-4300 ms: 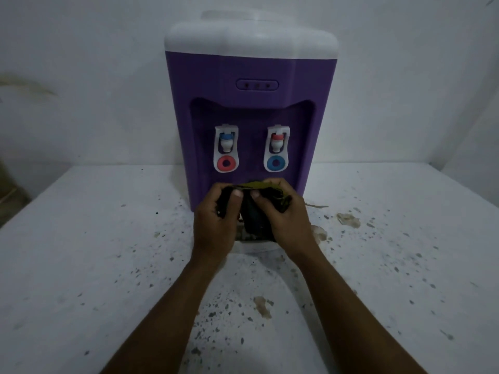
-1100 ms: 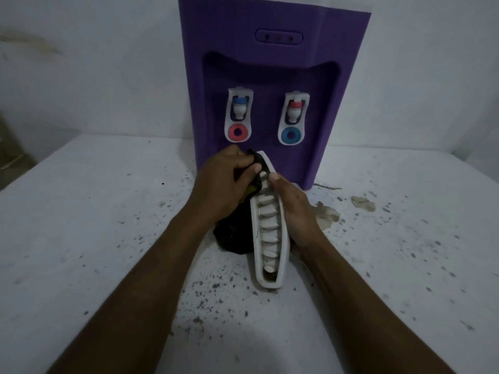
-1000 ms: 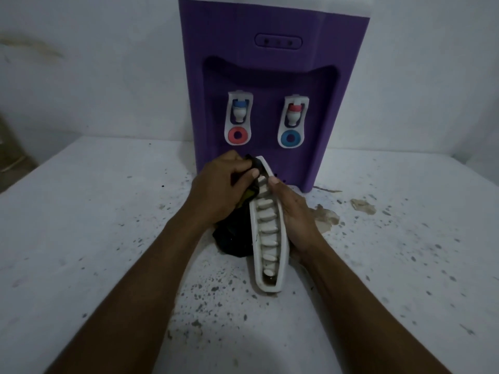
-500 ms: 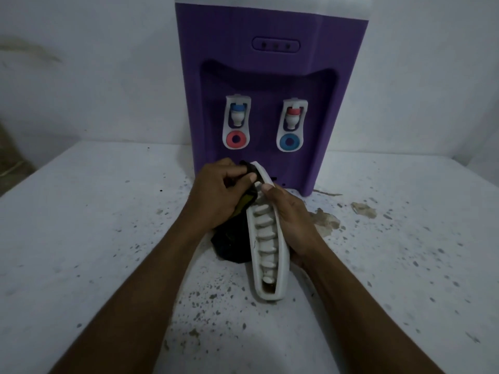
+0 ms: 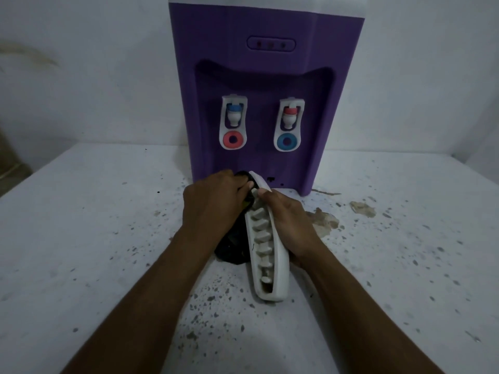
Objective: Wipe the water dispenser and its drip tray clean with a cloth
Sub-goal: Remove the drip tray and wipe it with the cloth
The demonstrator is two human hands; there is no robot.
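A purple water dispenser (image 5: 266,76) with a white top and two white taps stands at the back of the table. Its white slotted drip tray (image 5: 268,255) is out of the machine and held on edge in front of it, one end resting on the table. My right hand (image 5: 289,225) grips the tray from the right side. My left hand (image 5: 213,203) presses a dark cloth (image 5: 233,251) against the tray's upper left end. Most of the cloth hangs hidden behind my left hand and the tray.
The white table (image 5: 108,238) is speckled with dark spots. Brown stains (image 5: 328,221) lie right of my hands, and another stain (image 5: 363,209) sits farther right. White walls close the back and right. The table's left edge drops off at the far left.
Several seconds ago both hands held the cloth at the dispenser's base; now the tray is out and on edge. Over the last second my hands barely shifted, the left rubbing near the tray's top.
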